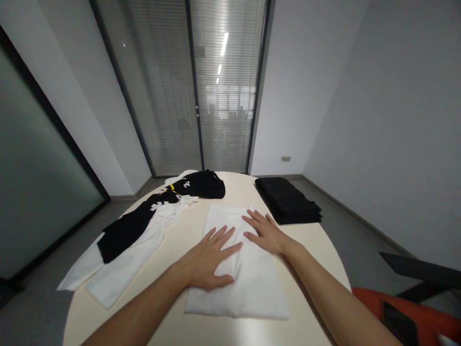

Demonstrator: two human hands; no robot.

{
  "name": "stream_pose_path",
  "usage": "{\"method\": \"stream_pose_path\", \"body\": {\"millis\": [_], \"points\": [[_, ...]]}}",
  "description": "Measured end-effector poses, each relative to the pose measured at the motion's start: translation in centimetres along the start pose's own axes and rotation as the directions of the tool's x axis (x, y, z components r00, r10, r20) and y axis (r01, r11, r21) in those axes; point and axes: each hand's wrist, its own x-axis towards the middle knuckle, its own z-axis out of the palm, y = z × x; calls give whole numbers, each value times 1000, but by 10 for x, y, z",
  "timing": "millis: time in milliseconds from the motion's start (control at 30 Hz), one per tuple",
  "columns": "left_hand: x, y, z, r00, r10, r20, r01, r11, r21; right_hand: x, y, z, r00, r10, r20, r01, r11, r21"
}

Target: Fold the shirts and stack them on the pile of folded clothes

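Observation:
A folded white garment (248, 288) lies flat on the table in front of me, roughly a rectangle with a slight crease near its middle. My left hand (212, 257) rests on its left side, palm down with the fingers spread. Farther up, my right hand (264, 230) lies on the upper right part, its fingers also spread flat. Neither hand grips the cloth. What kind of garment it is cannot be made out from the fold.
A stack of folded black cloth (286, 199) sits at the table's back right. Unfolded black (133, 223) and white garments (135, 259) overlap along the left, partly past the edge. The round cream table (317, 269) has an orange chair (396, 307) at its right.

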Motion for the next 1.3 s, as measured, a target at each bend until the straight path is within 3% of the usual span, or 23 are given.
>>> {"method": "stream_pose_path", "body": {"millis": [100, 333, 433, 533, 600, 700, 800, 867, 967, 1067, 1200, 1300], "points": [[4, 18, -4, 988, 146, 52, -144, 988, -52, 0, 1, 0, 1000, 7, -17, -7, 1000, 30], [13, 44, 0, 952, 295, 82, -286, 953, -102, 13, 2, -7, 1000, 18, -5, -18, 999, 40], [14, 53, 2, 942, 322, 92, -310, 943, -121, 26, -1, -12, 999, -25, -29, 26, 999, 24], [14, 56, 1, 946, 316, 69, -302, 939, -164, 36, -1, -11, 990, -12, -138, 15, 1000, 24], [14, 48, -1, 961, 275, 15, -266, 939, -217, 39, 0, -6, 977, 12, -213, -5, 999, 33], [16, 19, -1, 993, 66, -100, -85, 977, -195, 41, 6, 1, 948, 57, -314, -51, 998, 28], [18, -19, 7, 959, -217, -182, 200, 974, -108, 41, 11, 4, 911, 182, -370, -195, 981, 3], [18, -36, 12, 930, -324, -173, 312, 945, -95, 40, 13, 4, 909, 228, -350, -243, 970, -1], [14, -41, 14, 925, -342, -164, 334, 940, -72, 38, 14, 2, 921, 198, -336, -203, 979, 19], [7, -30, 3, 938, -307, -163, 302, 952, -54, 33, 14, 0, 933, 132, -336, -120, 991, 58], [1, -22, -12, 949, -262, -175, 255, 965, -60, 28, 15, 1, 946, 142, -290, -68, 965, 252], [5, -33, -8, 895, -339, -291, 339, 939, -52, 29, 17, 5, 934, 229, -274, -88, 891, 445]]}}
